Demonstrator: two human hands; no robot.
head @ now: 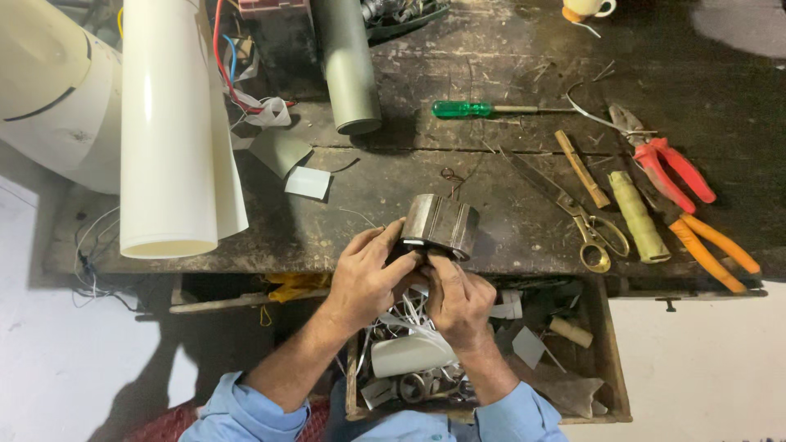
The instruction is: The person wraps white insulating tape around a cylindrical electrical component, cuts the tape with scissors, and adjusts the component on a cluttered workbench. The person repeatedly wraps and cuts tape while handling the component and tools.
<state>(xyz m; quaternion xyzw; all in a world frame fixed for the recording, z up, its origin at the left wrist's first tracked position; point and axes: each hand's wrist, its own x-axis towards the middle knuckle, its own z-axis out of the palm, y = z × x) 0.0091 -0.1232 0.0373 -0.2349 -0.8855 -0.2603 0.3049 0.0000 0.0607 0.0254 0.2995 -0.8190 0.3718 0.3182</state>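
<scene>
Your counter is dark, old, scratched wood, with a pale floor around it and an open drawer full of scraps just under its edge. Both your hands grip one metal ring, grey, round and ribbed, held at the counter's front edge above the drawer. Your left hand wraps its left side; your right hand pinches it from below. On the counter lie one green screwdriver, one pair of scissors, two pliers and two rolls of pale sheet.
</scene>
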